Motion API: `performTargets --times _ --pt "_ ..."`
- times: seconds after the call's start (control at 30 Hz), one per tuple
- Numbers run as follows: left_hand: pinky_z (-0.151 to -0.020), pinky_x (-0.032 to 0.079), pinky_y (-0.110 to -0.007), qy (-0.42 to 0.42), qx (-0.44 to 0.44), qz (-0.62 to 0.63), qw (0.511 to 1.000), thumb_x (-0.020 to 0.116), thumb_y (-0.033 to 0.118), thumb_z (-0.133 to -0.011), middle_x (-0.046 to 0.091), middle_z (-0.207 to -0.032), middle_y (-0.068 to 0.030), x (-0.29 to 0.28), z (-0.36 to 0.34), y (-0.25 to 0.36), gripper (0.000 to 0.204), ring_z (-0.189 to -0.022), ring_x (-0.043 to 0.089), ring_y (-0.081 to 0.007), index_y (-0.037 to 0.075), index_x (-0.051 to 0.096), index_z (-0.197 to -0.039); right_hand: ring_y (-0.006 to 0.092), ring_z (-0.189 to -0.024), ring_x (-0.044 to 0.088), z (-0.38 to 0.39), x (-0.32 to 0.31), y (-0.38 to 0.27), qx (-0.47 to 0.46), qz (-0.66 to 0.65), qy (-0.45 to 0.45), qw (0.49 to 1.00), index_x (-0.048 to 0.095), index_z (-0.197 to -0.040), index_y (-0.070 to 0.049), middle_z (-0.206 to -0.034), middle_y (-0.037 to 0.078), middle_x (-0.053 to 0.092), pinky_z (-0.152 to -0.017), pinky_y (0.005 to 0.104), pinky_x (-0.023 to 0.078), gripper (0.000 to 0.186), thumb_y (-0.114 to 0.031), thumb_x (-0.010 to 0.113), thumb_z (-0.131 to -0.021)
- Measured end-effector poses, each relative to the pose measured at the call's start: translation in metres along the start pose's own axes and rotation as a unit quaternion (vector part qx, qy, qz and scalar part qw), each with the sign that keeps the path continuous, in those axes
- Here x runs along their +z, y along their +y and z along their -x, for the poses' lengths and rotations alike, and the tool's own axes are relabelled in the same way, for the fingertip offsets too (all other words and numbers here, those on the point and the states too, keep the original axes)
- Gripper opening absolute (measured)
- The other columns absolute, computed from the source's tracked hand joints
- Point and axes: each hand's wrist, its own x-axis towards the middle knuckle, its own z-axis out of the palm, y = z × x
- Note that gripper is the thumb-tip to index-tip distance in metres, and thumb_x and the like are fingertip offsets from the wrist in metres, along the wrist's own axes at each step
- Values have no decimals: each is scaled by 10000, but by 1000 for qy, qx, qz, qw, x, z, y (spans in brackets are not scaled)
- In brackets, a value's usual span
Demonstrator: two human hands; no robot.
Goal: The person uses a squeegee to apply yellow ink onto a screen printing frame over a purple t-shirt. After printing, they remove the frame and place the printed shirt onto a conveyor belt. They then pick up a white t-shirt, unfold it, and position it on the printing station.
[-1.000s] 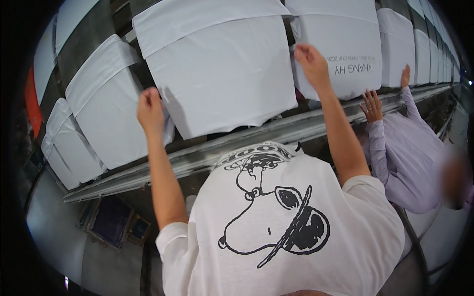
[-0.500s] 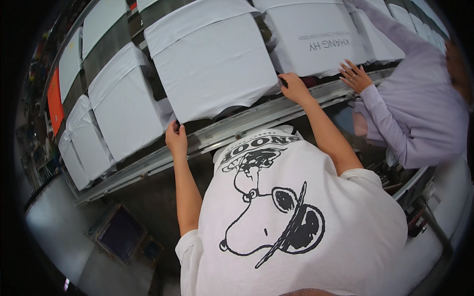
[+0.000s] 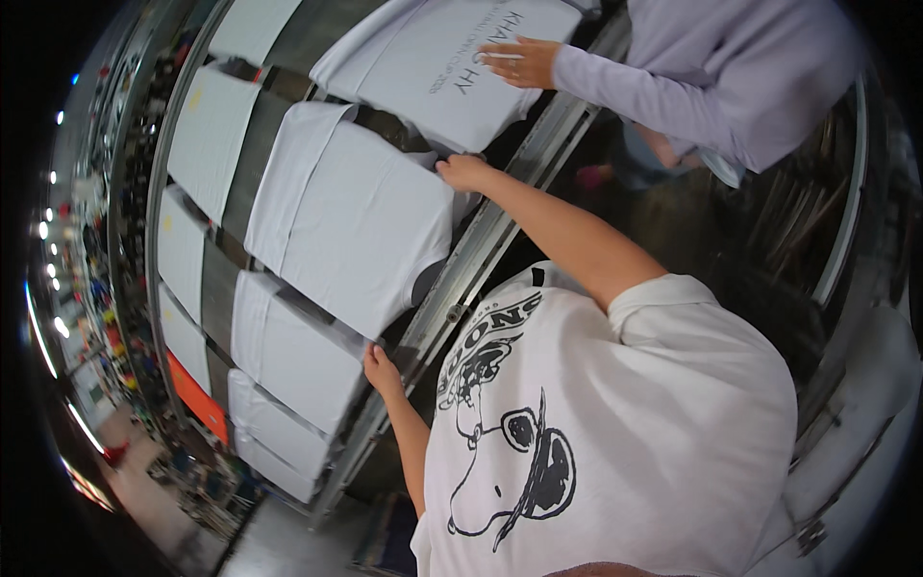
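Observation:
A white T-shirt (image 3: 351, 216) lies stretched flat over a board in front of me, its dark curved opening toward the metal rail. My left hand (image 3: 383, 370) pinches the shirt's near-left corner, thumb and fingers pressed together. At the shirt's right corner my right hand (image 3: 465, 173) is closed on the cloth, its fingertips partly hidden. Beyond my right hand, another white shirt with dark lettering (image 3: 433, 72) covers the neighbouring board. A co-worker's hand (image 3: 519, 63) rests over that one, fingers spread.
A metal rail (image 3: 500, 216) runs diagonally between me and the boards. Several more white shirts (image 3: 298, 351) cover boards to the left, and an orange piece (image 3: 197, 394) lies at the far row. The co-worker in a lilac top (image 3: 711, 87) stands at the right.
My view has turned, so the row of boards now slants more steeply. Both my hands remain at the same shirt's corners. The co-worker's hand has moved farther over the lettered shirt.

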Motion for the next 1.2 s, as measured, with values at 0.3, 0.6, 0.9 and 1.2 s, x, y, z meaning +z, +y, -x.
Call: performTargets --times 0.3,0.6,0.9,1.2 --pt "-1188 347 -451 -21 -225 181 957 504 409 -1090 510 -1506 -215 -22 -27 -16 608 -1393 509 -321 -8 411 -1522 425 -1207 616 -94 68 29 122 -225 -73 964 679 -1275 36 -1345 300 624 -1054 474 450 705 -585 448 -1036" --pt "-1209 305 -496 -94 -331 352 870 391 496 -1105 484 -1547 -161 13 -63 -63 630 -1459 423 -329 40 402 -1540 268 -936 652 -102 46 44 281 -313 -14 907 673 -1261 -65 -1154 123 685 -745 503 516 399 -343 610 -982" --pt "-1004 546 -412 -157 -428 433 778 477 350 -1082 684 -1319 -74 72 -123 5 455 -1185 660 -287 62 542 -1429 268 -1181 626 -86 22 82 243 -554 45 795 566 -1400 -45 -1354 141 634 -978 440 508 626 -524 567 -996" --pt "-996 553 -419 -276 -302 649 641 490 358 -1076 686 -1304 -108 97 -136 -14 469 -1170 665 -284 38 555 -1412 219 -994 694 -24 -13 21 152 -356 -2 922 661 -1293 -15 -1165 129 718 -885 378 563 435 -336 644 -1000"
